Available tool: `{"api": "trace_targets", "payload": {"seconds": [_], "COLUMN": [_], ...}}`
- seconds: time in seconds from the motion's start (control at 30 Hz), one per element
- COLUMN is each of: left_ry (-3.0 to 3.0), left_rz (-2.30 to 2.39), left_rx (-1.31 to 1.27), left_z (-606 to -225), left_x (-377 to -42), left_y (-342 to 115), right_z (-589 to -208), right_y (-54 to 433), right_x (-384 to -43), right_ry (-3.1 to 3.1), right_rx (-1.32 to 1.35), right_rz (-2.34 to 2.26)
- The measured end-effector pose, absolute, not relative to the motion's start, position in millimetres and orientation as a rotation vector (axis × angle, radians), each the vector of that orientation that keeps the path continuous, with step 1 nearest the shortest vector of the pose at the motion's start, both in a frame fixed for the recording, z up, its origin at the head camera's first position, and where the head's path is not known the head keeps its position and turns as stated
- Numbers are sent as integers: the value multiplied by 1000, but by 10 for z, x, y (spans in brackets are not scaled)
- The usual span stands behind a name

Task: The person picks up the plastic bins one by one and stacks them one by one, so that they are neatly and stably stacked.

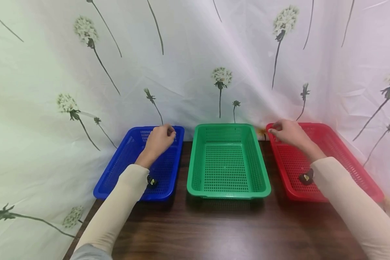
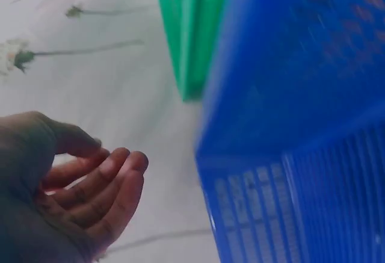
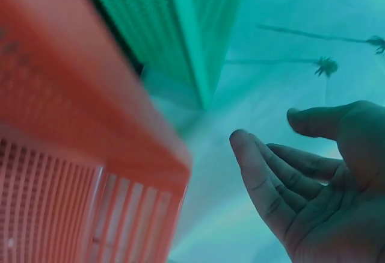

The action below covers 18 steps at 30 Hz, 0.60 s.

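Observation:
My left hand is over the far right corner of the blue basket. Its fingers bend loosely toward the thumb, and the left wrist view shows nothing held. Above the far left corner of the red basket is my right hand. In the right wrist view its thumb and fingers are apart, with nothing between them. Between the two hands sits a green basket, with nothing visible inside it.
A dark piece with a yellow patch shows beside the left sleeve, and a similar dark piece by the right one. Whether they are worn or lie in the baskets I cannot tell. Behind the brown table hangs a flower-printed curtain.

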<state>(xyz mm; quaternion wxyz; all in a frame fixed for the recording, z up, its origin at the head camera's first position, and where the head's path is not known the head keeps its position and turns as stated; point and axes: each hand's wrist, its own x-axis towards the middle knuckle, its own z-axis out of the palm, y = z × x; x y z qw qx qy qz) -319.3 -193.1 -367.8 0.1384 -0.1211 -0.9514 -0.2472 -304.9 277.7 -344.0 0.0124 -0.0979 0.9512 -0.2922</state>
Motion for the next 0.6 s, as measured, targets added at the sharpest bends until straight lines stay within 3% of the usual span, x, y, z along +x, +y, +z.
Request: {"api": "trace_targets", "payload": {"seconds": [0.6], "left_ry": [-2785], "left_rz": [-1526], "left_rx": [-131], "left_z": [-3710], "left_x": [-2868], "left_y": [-1417], "right_z": [-3662], "right_y": [2396], "right_x": [-2953], "right_ry": [2749], "right_rx": [-152], "right_rz": [-1062]}}
